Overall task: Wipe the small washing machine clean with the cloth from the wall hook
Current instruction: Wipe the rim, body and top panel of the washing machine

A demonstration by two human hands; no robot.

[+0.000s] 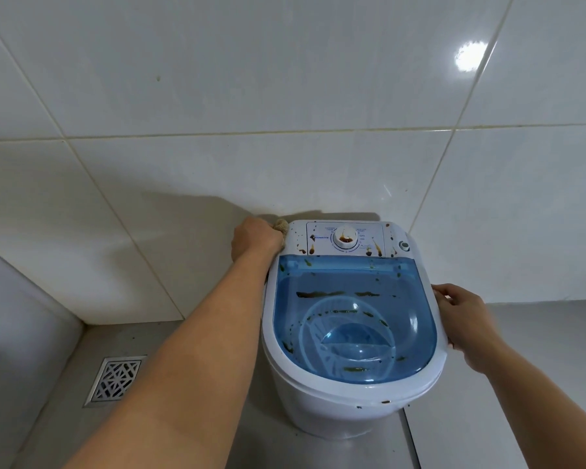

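Standing on the grey floor (190, 418) against the far tiled wall (285, 79), the white washing machine (349, 319) has a see-through blue lid (416, 299) streaked with brown stains. The left hand (255, 240) clutches a beige cloth (281, 226) at its far-left corner; the right hand (464, 316) presses the right rim, fingers spread.
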